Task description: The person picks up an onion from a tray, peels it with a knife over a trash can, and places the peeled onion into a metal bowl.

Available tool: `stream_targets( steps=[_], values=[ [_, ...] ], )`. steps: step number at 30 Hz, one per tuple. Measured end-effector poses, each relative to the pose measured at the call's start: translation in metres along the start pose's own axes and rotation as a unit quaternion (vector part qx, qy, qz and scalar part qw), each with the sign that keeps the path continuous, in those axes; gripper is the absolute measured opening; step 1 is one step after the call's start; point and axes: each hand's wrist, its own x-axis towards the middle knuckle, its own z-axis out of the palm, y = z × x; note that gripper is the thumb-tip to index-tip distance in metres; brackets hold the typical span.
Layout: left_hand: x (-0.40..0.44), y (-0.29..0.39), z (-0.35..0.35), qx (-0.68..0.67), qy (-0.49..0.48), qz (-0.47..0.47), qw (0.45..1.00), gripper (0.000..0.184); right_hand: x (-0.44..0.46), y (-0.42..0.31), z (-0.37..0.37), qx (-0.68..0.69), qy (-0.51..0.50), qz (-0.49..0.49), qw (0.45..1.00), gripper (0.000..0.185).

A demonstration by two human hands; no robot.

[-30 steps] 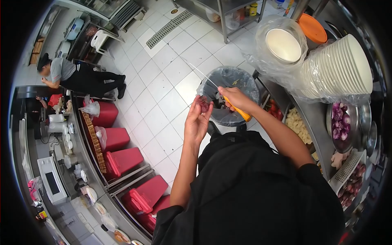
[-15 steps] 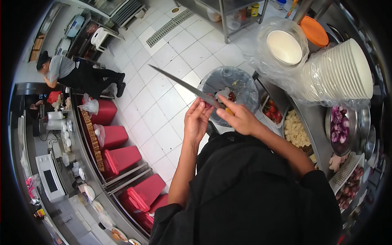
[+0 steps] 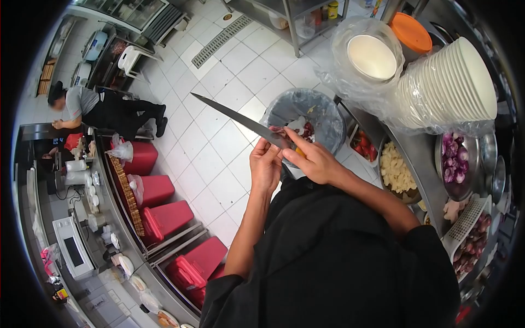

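My right hand (image 3: pixel 315 163) is wrapped around the yellow handle of a long kitchen knife (image 3: pixel 232 116), whose blade points away to the upper left. Fingers of my left hand (image 3: pixel 266 165) are pinched at the blade's near end, on a small red onion (image 3: pixel 278 130) that the blade partly covers. Both hands are close together just before a bin (image 3: pixel 334 121) lined with a clear plastic bag. Reddish peels and pale scraps lie inside it.
Along the right counter are a bowl of peeled purple onions (image 3: pixel 455 164), a basket (image 3: pixel 458 227) with unpeeled onions, a bowl of pale chopped pieces (image 3: pixel 397 170), red peppers (image 3: pixel 363 146) and stacked white tubs (image 3: pixel 445 87). Red bins (image 3: pixel 164 218) stand left. A person (image 3: pixel 104 109) leans at the far-left counter.
The knife's tip has dropped slightly and shifted left, with the blade now over the left fingertips. My right hand has moved a little down and closer to my left hand. The camera view shifted slightly.
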Motion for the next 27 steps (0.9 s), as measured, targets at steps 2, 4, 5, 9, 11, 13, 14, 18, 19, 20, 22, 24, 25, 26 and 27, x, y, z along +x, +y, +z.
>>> stream_targets(
  steps=[2, 4, 5, 9, 11, 13, 14, 18, 19, 20, 22, 24, 25, 26, 27],
  values=[
    [0.001, -0.005, -0.005, -0.002, -0.005, 0.011, 1.0, 0.03, 0.002, 0.0, 0.004, -0.017, 0.02, -0.021, 0.999, 0.068],
    [0.003, -0.01, -0.01, 0.004, -0.013, 0.04, 0.999, 0.035, 0.005, -0.001, 0.006, -0.016, 0.02, -0.02, 0.999, 0.066],
    [0.004, -0.011, -0.012, 0.003, -0.013, 0.041, 0.999, 0.035, 0.006, -0.002, 0.006, -0.014, 0.02, -0.02, 1.0, 0.065],
    [0.005, -0.008, -0.008, -0.003, -0.026, 0.06, 0.998, 0.033, 0.011, -0.003, 0.007, -0.042, 0.024, -0.023, 0.999, 0.063],
    [0.005, -0.006, -0.008, -0.001, -0.013, 0.055, 0.998, 0.028, 0.014, 0.002, 0.008, -0.082, 0.06, -0.07, 0.992, 0.061],
    [0.006, -0.004, -0.014, 0.033, -0.054, 0.046, 0.997, 0.028, 0.013, 0.0, 0.007, -0.075, 0.063, -0.069, 0.993, 0.058],
    [0.007, -0.002, -0.015, 0.032, -0.054, 0.046, 0.997, 0.028, 0.013, 0.0, 0.006, -0.068, 0.066, -0.068, 0.993, 0.055],
    [0.009, 0.001, -0.027, -0.013, -0.076, 0.009, 0.997, 0.034, 0.017, 0.001, 0.006, -0.033, 0.089, -0.073, 0.993, 0.049],
    [0.008, 0.0, -0.032, -0.042, -0.08, -0.014, 0.996, 0.037, 0.018, -0.002, 0.0, 0.093, 0.029, 0.018, 0.995, 0.048],
    [0.008, 0.002, -0.03, -0.042, -0.079, -0.014, 0.996, 0.037, 0.017, -0.007, -0.005, 0.215, -0.032, 0.11, 0.97, 0.048],
    [0.007, 0.005, -0.027, -0.05, -0.074, -0.049, 0.995, 0.04, 0.015, -0.01, -0.007, 0.259, -0.047, 0.115, 0.958, 0.044],
    [0.008, 0.008, -0.019, -0.026, -0.043, -0.05, 0.998, 0.039, 0.015, -0.011, -0.006, 0.227, -0.027, 0.098, 0.969, 0.044],
    [0.008, 0.007, -0.016, -0.001, -0.012, -0.053, 0.999, 0.038, 0.016, -0.011, -0.004, 0.227, -0.026, 0.098, 0.969, 0.044],
    [0.009, 0.004, -0.014, -0.002, -0.012, -0.053, 0.999, 0.038, 0.016, -0.01, -0.002, 0.208, -0.013, 0.094, 0.973, 0.042],
    [0.009, 0.0, -0.014, 0.061, 0.022, -0.031, 0.997, 0.037, 0.016, -0.009, 0.0, 0.19, -0.001, 0.09, 0.978, 0.045]
  ],
)
